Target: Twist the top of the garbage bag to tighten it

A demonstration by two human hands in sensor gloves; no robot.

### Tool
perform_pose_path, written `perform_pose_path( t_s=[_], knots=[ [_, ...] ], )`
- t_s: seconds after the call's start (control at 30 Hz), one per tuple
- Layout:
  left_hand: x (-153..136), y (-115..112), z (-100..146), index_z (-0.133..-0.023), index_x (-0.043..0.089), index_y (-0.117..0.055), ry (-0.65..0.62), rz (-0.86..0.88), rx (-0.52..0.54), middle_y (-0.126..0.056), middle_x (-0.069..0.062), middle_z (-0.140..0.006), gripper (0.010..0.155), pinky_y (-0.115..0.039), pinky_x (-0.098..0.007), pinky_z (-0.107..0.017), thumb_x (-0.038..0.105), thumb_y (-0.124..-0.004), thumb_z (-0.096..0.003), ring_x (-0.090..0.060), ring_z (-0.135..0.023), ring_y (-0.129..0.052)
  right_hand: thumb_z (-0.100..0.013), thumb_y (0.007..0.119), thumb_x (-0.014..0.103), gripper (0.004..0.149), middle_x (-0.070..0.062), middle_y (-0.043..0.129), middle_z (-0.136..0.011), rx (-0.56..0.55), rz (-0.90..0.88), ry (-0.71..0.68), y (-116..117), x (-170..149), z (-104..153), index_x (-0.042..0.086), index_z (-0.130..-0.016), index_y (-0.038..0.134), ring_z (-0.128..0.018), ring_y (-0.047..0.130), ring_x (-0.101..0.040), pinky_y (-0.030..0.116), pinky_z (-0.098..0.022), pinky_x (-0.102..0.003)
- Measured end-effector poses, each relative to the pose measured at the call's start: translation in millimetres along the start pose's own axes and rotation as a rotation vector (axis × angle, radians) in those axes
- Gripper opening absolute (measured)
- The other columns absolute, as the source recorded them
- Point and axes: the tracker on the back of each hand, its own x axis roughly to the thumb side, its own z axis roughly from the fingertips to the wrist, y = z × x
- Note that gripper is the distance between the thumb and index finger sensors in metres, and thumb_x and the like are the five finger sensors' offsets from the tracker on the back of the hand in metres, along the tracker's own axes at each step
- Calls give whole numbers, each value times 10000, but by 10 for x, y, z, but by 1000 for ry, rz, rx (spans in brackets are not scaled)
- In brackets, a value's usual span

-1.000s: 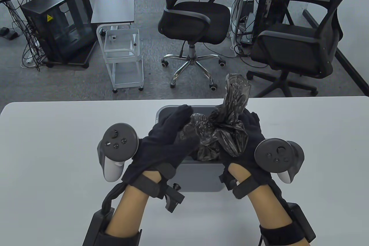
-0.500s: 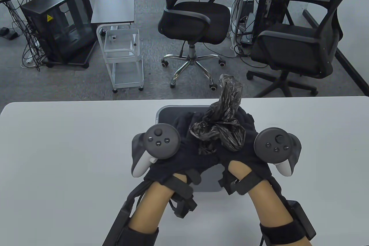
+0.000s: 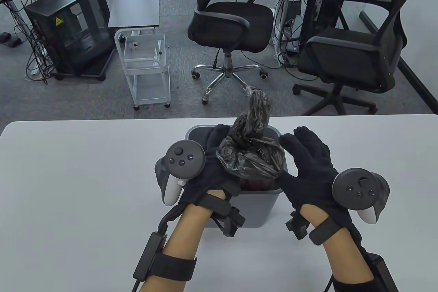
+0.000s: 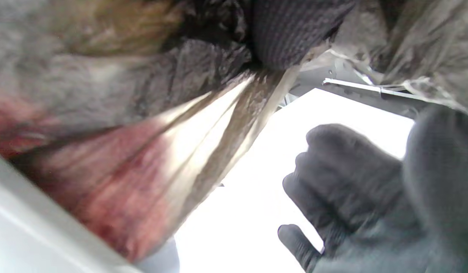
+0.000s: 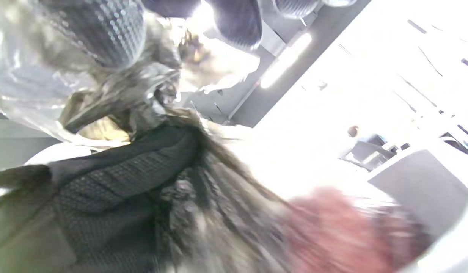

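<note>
Sitting in a grey bin [image 3: 239,208] on the white table [image 3: 68,175], the black garbage bag [image 3: 249,160] bulges above the bin's rim, and its top [image 3: 255,110] is wound into a narrow rope that rises from the bunched neck and leans toward the far edge of the table. Something reddish shows through the thin plastic low in the bin, plainest in the blurred left wrist view.

The left hand [image 3: 208,168] is against the bag's left side at the neck, its fingers curled round the gathered plastic just below the twist; it has hold of the bag there. In the left wrist view a gloved finger [image 4: 291,34] presses into the crumpled film. The right hand [image 3: 308,165] is just beside the bag on the right, palm turned toward it, fingers spread and extended, holding nothing; whether its thumb brushes the plastic I cannot tell.

Each hand carries 1 tracker: 1 to the left of the bin [image 3: 184,158], 1 to the right [image 3: 359,189].

Beyond the table from the bin stand 2 black office chairs [image 3: 232,18], a white wire cart [image 3: 147,66] and a black cabinet [image 3: 68,28].
</note>
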Motion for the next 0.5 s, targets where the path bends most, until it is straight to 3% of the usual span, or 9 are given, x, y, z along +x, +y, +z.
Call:
perform_pose_path(
  t_s=[0.13,0.27,0.33,0.4,0.47,0.5],
  knots=[
    [53,-33,-37,-900,246,-761,6,79,-46,-238,-45,-1166,436,-260,-741,-694,427,-757,-503,-368,-1076,-111,-478,793,674,971,-268,162,-1104,171,45,24,170,33,-31,99,-1130,360,-969,166,-604,188,-589,-830],
    [137,-140,-55,-924,259,-755,0,190,-170,-237,-64,-1168,466,-260,-738,-691,474,-760,-511,-380,-1069,-100,-484,787,661,959,-275,164,-1097,147,23,31,379,178,-119,91,-1125,357,-966,192,-609,238,-593,-833],
    [167,-152,-39,-969,232,-691,-1,272,-229,-224,-73,-1168,557,-255,-738,-689,561,-728,-520,-391,-1064,-79,-469,780,658,888,-279,269,-1097,35,19,35,404,234,-163,69,-1081,520,-965,318,-608,365,-605,-821],
    [202,-121,-16,-975,164,-711,-35,338,-231,-243,-93,-1168,675,-261,-745,-682,606,-797,-473,-403,-1064,-101,-510,772,549,622,-262,457,-1078,-96,-13,85,374,242,-196,119,-959,745,-936,513,-584,532,-592,-776],
    [236,-74,41,-1106,246,-467,-72,328,-321,-134,-80,-1168,800,-262,-743,-692,647,-776,-487,-409,-1067,-79,-527,758,489,478,-252,539,-1056,-98,-61,90,352,244,-249,158,-860,847,-902,608,-573,602,-569,-752],
    [254,-18,84,-1138,285,-345,-96,310,-287,-102,-74,-1165,866,-274,-742,-695,653,-780,-487,-410,-1071,-85,-531,755,471,443,-251,580,-1042,-124,-91,95,341,238,-268,169,-835,867,-876,670,-567,641,-554,-743]
  ],
)
